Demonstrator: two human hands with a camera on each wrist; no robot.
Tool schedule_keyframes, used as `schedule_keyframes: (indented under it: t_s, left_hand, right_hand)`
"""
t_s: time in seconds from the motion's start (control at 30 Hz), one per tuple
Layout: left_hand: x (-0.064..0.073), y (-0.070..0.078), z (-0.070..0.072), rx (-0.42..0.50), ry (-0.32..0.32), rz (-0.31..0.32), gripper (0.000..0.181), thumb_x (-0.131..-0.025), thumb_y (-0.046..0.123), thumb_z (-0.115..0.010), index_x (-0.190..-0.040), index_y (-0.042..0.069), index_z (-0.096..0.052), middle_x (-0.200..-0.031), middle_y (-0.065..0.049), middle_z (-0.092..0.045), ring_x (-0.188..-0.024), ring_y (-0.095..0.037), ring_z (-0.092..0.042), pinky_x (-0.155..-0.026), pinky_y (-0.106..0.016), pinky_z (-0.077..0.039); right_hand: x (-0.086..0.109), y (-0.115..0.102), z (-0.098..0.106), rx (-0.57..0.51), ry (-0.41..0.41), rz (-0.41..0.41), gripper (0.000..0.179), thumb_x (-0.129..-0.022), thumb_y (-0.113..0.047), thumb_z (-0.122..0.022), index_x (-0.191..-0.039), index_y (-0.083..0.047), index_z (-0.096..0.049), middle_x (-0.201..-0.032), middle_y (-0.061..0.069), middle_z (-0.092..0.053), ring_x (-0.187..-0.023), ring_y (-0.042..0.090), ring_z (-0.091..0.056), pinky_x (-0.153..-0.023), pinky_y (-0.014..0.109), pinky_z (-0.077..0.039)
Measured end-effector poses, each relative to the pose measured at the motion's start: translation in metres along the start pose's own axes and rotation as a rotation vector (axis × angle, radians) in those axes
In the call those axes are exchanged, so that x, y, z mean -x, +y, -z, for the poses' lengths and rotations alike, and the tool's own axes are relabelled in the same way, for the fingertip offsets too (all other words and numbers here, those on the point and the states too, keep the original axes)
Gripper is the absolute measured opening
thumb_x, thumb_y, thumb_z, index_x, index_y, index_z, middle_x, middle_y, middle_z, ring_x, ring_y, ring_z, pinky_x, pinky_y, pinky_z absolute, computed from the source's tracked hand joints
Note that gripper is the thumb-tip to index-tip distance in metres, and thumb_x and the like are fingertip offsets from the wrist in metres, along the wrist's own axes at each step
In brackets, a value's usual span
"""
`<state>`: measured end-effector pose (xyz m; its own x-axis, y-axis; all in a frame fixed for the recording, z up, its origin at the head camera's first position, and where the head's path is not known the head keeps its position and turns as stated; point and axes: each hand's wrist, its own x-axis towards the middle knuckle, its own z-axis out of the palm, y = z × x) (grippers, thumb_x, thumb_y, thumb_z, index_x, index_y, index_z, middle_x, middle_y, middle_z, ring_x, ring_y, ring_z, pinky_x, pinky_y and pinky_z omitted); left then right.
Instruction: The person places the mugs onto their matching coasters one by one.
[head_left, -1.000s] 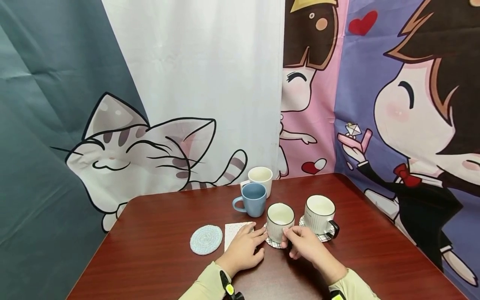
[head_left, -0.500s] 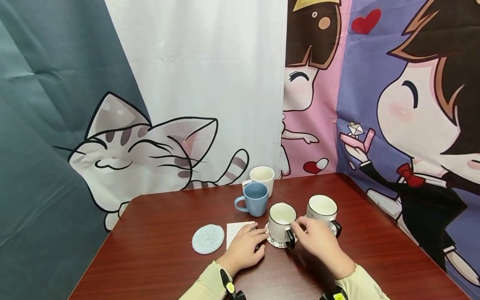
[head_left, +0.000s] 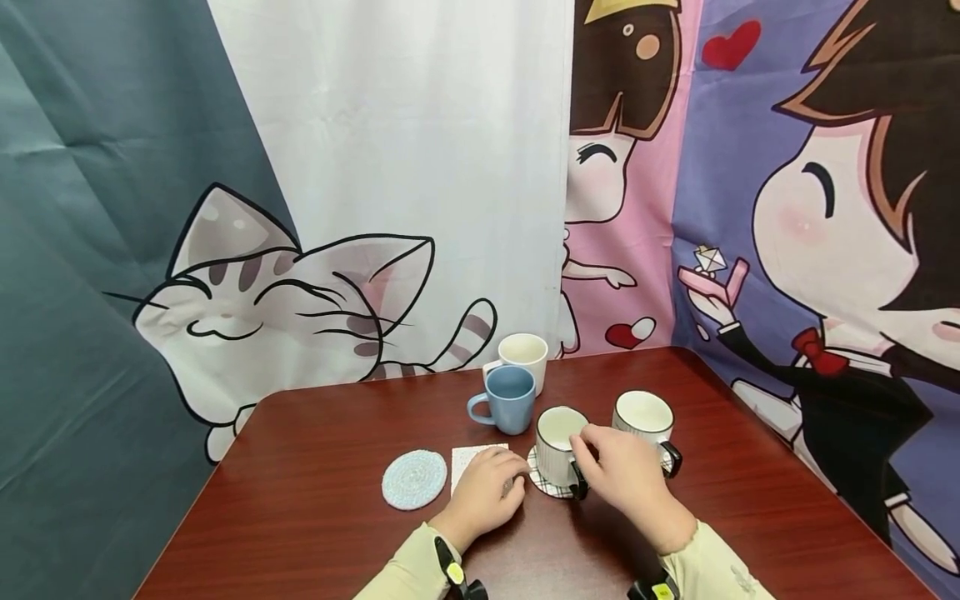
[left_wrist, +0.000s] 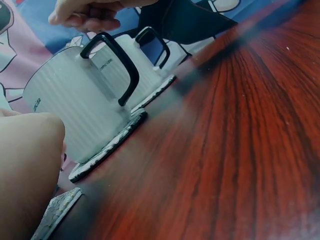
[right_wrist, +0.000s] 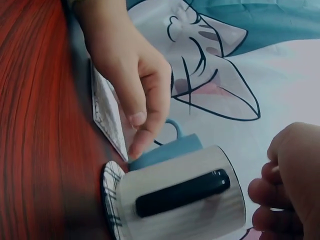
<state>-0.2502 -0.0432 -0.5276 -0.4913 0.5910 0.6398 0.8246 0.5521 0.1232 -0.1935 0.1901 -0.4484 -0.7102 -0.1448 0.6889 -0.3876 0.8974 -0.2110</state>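
Note:
A white ribbed mug [head_left: 553, 460] with a black rim and black handle [right_wrist: 182, 194] stands upright on a round plaid coaster [left_wrist: 110, 150]. My right hand [head_left: 628, 471] hovers just above its handle side, fingers loosely curled with nothing in them; the right wrist view shows a gap between fingers and rim. To the left of this mug, my left hand [head_left: 483, 492] lies over a white speckled square coaster [head_left: 465, 458], partly hiding it. Its bent, relaxed fingertips come close to the plaid coaster. Behind my right hand stands a matching mug [head_left: 643, 414], partly hidden.
A light blue woven round coaster [head_left: 414, 479] lies to the left on the dark red wooden table [head_left: 300, 492]. Behind the ribbed mug stand a blue mug [head_left: 512, 408] and a plain white mug [head_left: 528, 354]. A printed cartoon curtain [head_left: 420, 150] hangs past the table's far edge.
My right hand has left the mug's handle, going right and then up near the rim; the black handle now shows. My left fingers have drawn back slightly from the plaid coaster and bent more.

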Motion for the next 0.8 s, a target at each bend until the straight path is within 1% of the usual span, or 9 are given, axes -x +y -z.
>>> schedule_keyframes:
  t_s: [0.1, 0.27, 0.37, 0.43, 0.5, 0.57, 0.67, 0.73, 0.8]
  left_hand:
    - [0.000, -0.004, 0.000, 0.032, 0.048, 0.010, 0.015, -0.086, 0.012, -0.065, -0.096, 0.016, -0.075, -0.095, 0.007, -0.071, -0.099, -0.015, -0.065, -0.094, -0.035, -0.050]
    - [0.000, -0.010, 0.002, 0.084, 0.114, 0.077, 0.015, -0.087, 0.008, -0.065, -0.096, 0.015, -0.075, -0.097, 0.006, -0.072, -0.099, -0.014, -0.064, -0.091, -0.035, -0.051]
    - [-0.001, -0.014, 0.006, 0.114, 0.162, 0.121, 0.016, -0.086, 0.007, -0.065, -0.096, 0.014, -0.075, -0.097, 0.006, -0.072, -0.097, -0.014, -0.064, -0.085, -0.036, -0.052]
    - [-0.003, -0.016, 0.009, 0.111, 0.193, 0.139, 0.016, -0.086, 0.006, -0.066, -0.096, 0.014, -0.075, -0.096, 0.006, -0.072, -0.095, -0.014, -0.064, -0.080, -0.037, -0.052]
    - [-0.005, -0.020, 0.012, 0.106, 0.220, 0.166, 0.016, -0.085, 0.007, -0.066, -0.095, 0.015, -0.074, -0.095, 0.006, -0.072, -0.092, -0.014, -0.064, -0.078, -0.036, -0.051]
    - [-0.008, -0.024, 0.016, 0.101, 0.237, 0.201, 0.015, -0.086, 0.007, -0.066, -0.096, 0.015, -0.074, -0.096, 0.006, -0.071, -0.091, -0.014, -0.064, -0.080, -0.036, -0.052]
    - [-0.013, -0.031, 0.025, 0.139, 0.221, 0.314, 0.016, -0.088, 0.008, -0.065, -0.100, 0.015, -0.073, -0.102, 0.006, -0.069, -0.091, -0.012, -0.064, -0.080, -0.033, -0.054]
    - [-0.017, -0.036, 0.031, 0.190, 0.193, 0.399, 0.018, -0.091, 0.008, -0.064, -0.106, 0.014, -0.072, -0.106, 0.004, -0.066, -0.089, -0.011, -0.062, -0.077, -0.031, -0.054]
    - [-0.020, -0.041, 0.035, 0.251, 0.151, 0.490, 0.022, -0.093, 0.009, -0.063, -0.113, 0.014, -0.070, -0.111, 0.003, -0.063, -0.085, -0.010, -0.060, -0.074, -0.029, -0.053]
  right_hand:
    - [-0.004, -0.005, -0.004, -0.019, 0.030, 0.060, 0.036, -0.087, -0.023, -0.072, -0.062, -0.028, -0.047, -0.056, -0.016, -0.036, -0.050, 0.006, -0.036, -0.044, 0.023, -0.029]
    - [-0.009, -0.012, -0.010, -0.062, 0.081, 0.144, 0.039, -0.086, -0.021, -0.073, -0.061, -0.028, -0.043, -0.055, -0.015, -0.032, -0.051, 0.006, -0.034, -0.045, 0.022, -0.028]
    - [-0.011, -0.017, -0.013, -0.079, 0.095, 0.179, 0.038, -0.086, -0.021, -0.072, -0.061, -0.027, -0.044, -0.055, -0.014, -0.035, -0.050, 0.006, -0.038, -0.045, 0.022, -0.030]
    - [-0.011, -0.021, -0.015, -0.089, 0.100, 0.199, 0.037, -0.086, -0.021, -0.071, -0.061, -0.027, -0.044, -0.055, -0.014, -0.037, -0.050, 0.006, -0.042, -0.044, 0.022, -0.031]
    - [-0.010, -0.025, -0.017, -0.101, 0.106, 0.230, 0.036, -0.085, -0.020, -0.071, -0.061, -0.027, -0.045, -0.055, -0.013, -0.040, -0.051, 0.007, -0.046, -0.043, 0.023, -0.032]
    - [-0.009, -0.030, -0.018, -0.114, 0.099, 0.264, 0.032, -0.085, -0.020, -0.071, -0.063, -0.026, -0.049, -0.057, -0.013, -0.044, -0.053, 0.007, -0.049, -0.044, 0.024, -0.035]
    - [-0.005, -0.039, -0.022, -0.144, 0.040, 0.294, 0.021, -0.085, -0.019, -0.072, -0.071, -0.024, -0.059, -0.063, -0.014, -0.052, -0.057, 0.005, -0.053, -0.048, 0.025, -0.041]
    - [-0.001, -0.046, -0.025, -0.178, -0.044, 0.277, 0.014, -0.087, -0.018, -0.072, -0.077, -0.023, -0.064, -0.067, -0.016, -0.056, -0.061, 0.002, -0.055, -0.052, 0.024, -0.045]
    - [0.002, -0.051, -0.029, -0.206, -0.135, 0.240, 0.010, -0.088, -0.017, -0.072, -0.081, -0.022, -0.067, -0.070, -0.017, -0.059, -0.063, 0.000, -0.055, -0.055, 0.023, -0.046]
